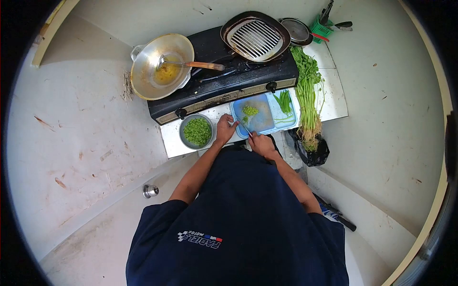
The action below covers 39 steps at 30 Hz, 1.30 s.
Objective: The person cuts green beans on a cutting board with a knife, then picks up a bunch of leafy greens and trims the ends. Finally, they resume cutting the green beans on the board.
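My right hand (pixel 261 144) is closed round the handle of a knife (pixel 245 128), its blade slanting up and left over the near left edge of a blue cutting board (pixel 265 125). Close to the blade tip, my left hand (pixel 225 128) has its fingers curled together; whatever they hold is too small to make out. A small heap of chopped green pieces (pixel 250 111) lies on the board. Longer cut green pods or stalks (pixel 283 102) rest in its right part. Left of my left hand stands a grey bowl (pixel 182 135) filled with chopped greens (pixel 197 131).
Behind the board is a black stove (pixel 224 86) carrying a wok (pixel 143 71) with a wooden-handled ladle (pixel 202 65) and a grill pan (pixel 255 38). Leafy greens with roots (pixel 309 90) lie at right, above a black plastic bag (pixel 317 153). A green basket (pixel 320 29) holds utensils.
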Available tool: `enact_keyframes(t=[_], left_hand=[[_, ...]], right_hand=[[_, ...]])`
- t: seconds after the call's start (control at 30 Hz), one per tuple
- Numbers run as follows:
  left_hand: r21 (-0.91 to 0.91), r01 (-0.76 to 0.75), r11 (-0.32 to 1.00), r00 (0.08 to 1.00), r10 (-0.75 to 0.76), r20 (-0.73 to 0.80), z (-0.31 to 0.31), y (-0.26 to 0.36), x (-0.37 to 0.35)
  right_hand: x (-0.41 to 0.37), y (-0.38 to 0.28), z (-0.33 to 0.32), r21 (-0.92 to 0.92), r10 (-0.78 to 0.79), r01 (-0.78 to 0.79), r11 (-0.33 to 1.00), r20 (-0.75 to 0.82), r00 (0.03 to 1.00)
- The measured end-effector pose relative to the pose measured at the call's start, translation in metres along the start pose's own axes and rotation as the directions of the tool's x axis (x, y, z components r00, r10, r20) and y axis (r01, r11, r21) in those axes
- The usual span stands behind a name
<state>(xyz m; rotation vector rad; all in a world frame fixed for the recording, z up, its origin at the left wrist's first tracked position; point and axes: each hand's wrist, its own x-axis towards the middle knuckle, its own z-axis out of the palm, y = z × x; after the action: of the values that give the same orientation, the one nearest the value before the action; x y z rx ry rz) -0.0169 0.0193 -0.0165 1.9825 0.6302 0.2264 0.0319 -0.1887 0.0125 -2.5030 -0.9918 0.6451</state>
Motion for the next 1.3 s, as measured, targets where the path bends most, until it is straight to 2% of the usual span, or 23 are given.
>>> enact_keyframes(t=[0.1, 0.2, 0.4, 0.5, 0.6, 0.7, 0.8, 0.9, 1.1, 1.3], left_hand=[[0.021, 0.019, 1.000, 1.000, -0.019, -0.011, 0.003, -0.002, 0.001], [0.030, 0.049, 0.998, 0.999, -0.049, 0.001, 0.004, -0.002, 0.003], [0.013, 0.038, 0.999, 0.999, -0.038, -0.003, 0.001, 0.003, 0.003], [0.029, 0.079, 0.996, 0.997, -0.079, 0.006, 0.001, 0.005, 0.002], [0.006, 0.040, 0.999, 0.999, -0.040, -0.001, 0.000, 0.005, 0.002], [-0.038, 0.084, 0.996, 0.996, -0.083, 0.028, -0.003, 0.006, -0.001], [-0.026, 0.038, 0.999, 0.999, -0.038, 0.024, -0.003, 0.003, -0.001], [0.006, 0.022, 1.000, 1.000, -0.022, 0.022, -0.004, 0.000, -0.003], [-0.063, 0.050, 0.997, 0.999, -0.049, 0.023, -0.001, -0.009, -0.006], [-0.049, 0.037, 0.998, 0.999, -0.037, -0.002, -0.002, -0.001, -0.007]], right_hand=[[-0.001, -0.002, -0.006, -0.029, -0.015, 0.014, 0.999, -0.017, 1.000], [-0.002, -0.005, -0.012, -0.043, 0.014, -0.012, 0.999, 0.048, 0.999], [-0.005, 0.004, -0.007, -0.009, -0.039, 0.039, 0.999, -0.003, 0.999], [-0.002, 0.001, -0.005, -0.017, -0.010, 0.010, 1.000, -0.021, 1.000], [0.003, -0.001, -0.004, -0.030, 0.021, -0.022, 0.999, -0.044, 0.999], [0.004, 0.000, -0.008, -0.031, 0.052, -0.051, 0.998, 0.021, 0.998], [-0.002, 0.001, -0.009, -0.027, 0.001, 0.001, 1.000, 0.068, 0.998], [-0.005, 0.004, -0.005, -0.034, -0.004, 0.006, 0.999, 0.060, 0.998], [-0.012, 0.009, -0.008, 0.005, -0.025, 0.025, 1.000, 0.056, 0.998], [0.000, 0.012, -0.007, 0.007, 0.079, -0.079, 0.997, -0.031, 0.996]])
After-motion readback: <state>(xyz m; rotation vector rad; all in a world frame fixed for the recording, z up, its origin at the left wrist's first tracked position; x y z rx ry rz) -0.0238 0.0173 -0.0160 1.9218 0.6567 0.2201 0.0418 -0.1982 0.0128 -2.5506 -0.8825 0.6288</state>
